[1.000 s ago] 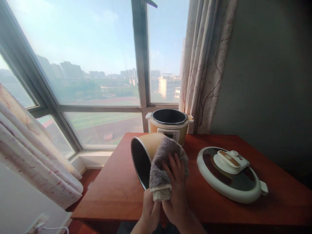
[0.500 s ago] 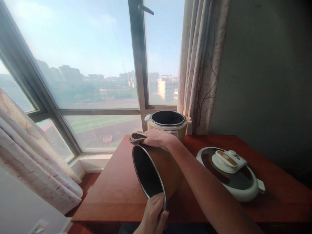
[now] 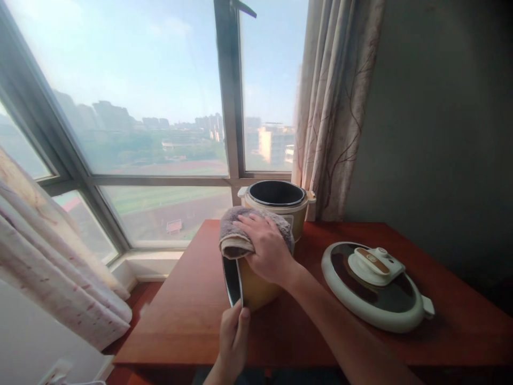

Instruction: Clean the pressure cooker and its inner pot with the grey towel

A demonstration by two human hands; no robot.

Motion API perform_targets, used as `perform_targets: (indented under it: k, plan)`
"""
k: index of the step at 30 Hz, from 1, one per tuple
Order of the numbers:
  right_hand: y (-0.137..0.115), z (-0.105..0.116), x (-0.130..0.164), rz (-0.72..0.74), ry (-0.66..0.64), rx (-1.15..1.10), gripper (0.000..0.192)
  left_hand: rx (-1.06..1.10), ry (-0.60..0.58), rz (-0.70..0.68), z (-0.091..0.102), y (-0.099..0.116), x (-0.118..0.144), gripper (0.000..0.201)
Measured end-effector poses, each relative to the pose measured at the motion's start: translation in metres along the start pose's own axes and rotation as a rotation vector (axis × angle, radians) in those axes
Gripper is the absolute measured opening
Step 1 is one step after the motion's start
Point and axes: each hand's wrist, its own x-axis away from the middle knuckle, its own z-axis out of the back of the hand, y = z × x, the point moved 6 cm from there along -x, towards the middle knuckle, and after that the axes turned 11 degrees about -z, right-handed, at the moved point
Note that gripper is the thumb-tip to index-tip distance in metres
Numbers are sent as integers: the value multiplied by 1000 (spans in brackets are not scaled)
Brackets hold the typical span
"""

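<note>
A yellow inner pot (image 3: 256,286) with a dark inside lies on its side on the red-brown table (image 3: 192,310), its mouth facing left. My left hand (image 3: 233,334) pinches the pot's rim at the bottom. My right hand (image 3: 266,246) presses a grey-brown towel (image 3: 236,232) flat onto the top of the pot's outer wall. Behind them stands the cooker body (image 3: 278,203), open and without a lid.
The round white cooker lid (image 3: 377,289) lies on the table to the right. A window (image 3: 140,107) runs behind the table, with curtains at left (image 3: 48,267) and right (image 3: 336,107). A grey wall (image 3: 441,133) is on the right. A wall socket (image 3: 58,369) shows at lower left.
My right hand swept the towel from the near side of the pot over to its far top side, where the cloth now lies spread out. My left hand shifted its grip along the rim.
</note>
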Motion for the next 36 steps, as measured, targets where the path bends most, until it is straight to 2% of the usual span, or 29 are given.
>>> perform_targets:
  k: [1,5,8,11,16,20,24,26,28,32,36]
  plan:
    - [1,-3,10,0,42,3,61,13,6,32,0,-1,-2,51]
    - [3,-14,52,48,195,10,68,164,-100,148,-12,0,-3,52]
    - [9,-22,79,69,276,-9,68,229,-5,238,-11,-2,-1,52]
    - [22,-36,104,54,314,-64,66,331,80,297,-10,-2,-4,51]
    - [46,-65,142,12,361,-140,68,508,17,411,-20,16,-14,51]
    - [54,-72,156,6,406,-146,73,523,-5,430,-24,26,-15,57]
    - [48,-55,138,39,402,-113,66,447,2,357,-24,20,-12,58]
    - [40,-39,118,56,398,-108,63,393,10,314,-22,16,-12,56]
    - [29,-21,94,60,384,-112,61,355,-32,269,-24,15,-13,54]
    - [12,3,39,-43,250,-87,50,313,-193,212,-28,20,-3,59]
    - [4,10,1,-112,108,-27,37,162,-141,264,-16,11,18,65]
